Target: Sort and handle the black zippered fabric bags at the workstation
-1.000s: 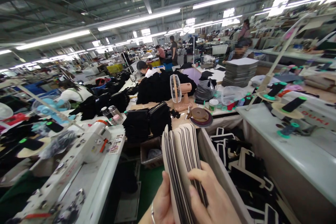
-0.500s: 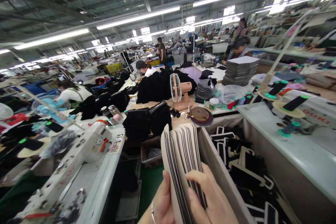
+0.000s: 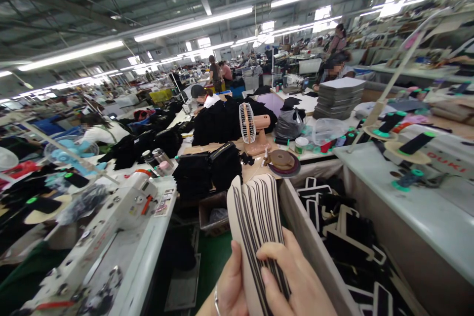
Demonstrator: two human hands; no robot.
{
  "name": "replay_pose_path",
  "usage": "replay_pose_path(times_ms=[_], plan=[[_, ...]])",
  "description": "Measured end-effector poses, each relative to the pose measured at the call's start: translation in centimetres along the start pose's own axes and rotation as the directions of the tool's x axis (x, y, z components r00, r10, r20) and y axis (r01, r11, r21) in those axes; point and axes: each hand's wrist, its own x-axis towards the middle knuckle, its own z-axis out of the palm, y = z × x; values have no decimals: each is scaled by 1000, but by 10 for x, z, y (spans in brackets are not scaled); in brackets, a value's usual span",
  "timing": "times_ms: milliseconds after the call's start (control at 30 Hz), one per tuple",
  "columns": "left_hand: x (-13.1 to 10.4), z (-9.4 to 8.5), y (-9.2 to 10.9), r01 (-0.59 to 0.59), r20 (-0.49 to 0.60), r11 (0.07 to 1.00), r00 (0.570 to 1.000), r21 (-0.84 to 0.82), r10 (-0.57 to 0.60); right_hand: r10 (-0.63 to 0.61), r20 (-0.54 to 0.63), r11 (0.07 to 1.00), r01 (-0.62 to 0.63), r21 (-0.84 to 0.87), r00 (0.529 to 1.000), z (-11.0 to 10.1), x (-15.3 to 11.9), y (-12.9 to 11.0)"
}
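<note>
Stack of flat beige pieces [image 3: 255, 217] with black edging, fanned like a deck, rounded tops, black stripes showing between the layers. Held low in the frame at 6 o'clock, just above the green floor gap between two tables. Long axis near upright, rounded ends pointing to 12 o'clock with a slight lean toward 11; lower ends buried in the hands. Left hand [image 3: 229, 286] behind and under the stack at 7 o'clock, thumb pressed up along the left face, ring on one finger, wrist cut off by the bottom edge. Right hand [image 3: 296, 281] at 5 o'clock, fingers [image 3: 274, 256] curled over the right side of the fan, tips lying across the black edges. Both hands closed on the stack, gripping it between them. At 3 o'clock of the stack, a beige bin wall [image 3: 311, 247], and beyond it loose black-and-white cut pieces [image 3: 348, 237] heaped in the bin. At 9 o'clock, a white sewing machine [image 3: 111, 217] on a pale table [image 3: 148, 256]. At 12 o'clock, a small pink desk fan [image 3: 254, 128] and a roll of brown tape [image 3: 283, 160], black fabric bundles [image 3: 207, 168] just left of them. Other people seated at machines farther back.
</note>
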Motion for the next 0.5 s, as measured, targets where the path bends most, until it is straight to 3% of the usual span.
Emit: replay_pose_path(times_ms=[333,500], plan=[[2,5,1,14,-23,1000,1000,-7,-15,19,70,1000,-18,-24,997,2,-4,12],[7,-6,-4,-30,-71,999,997,-13,29,111,97,992,-115,44,989,13,-6,11]])
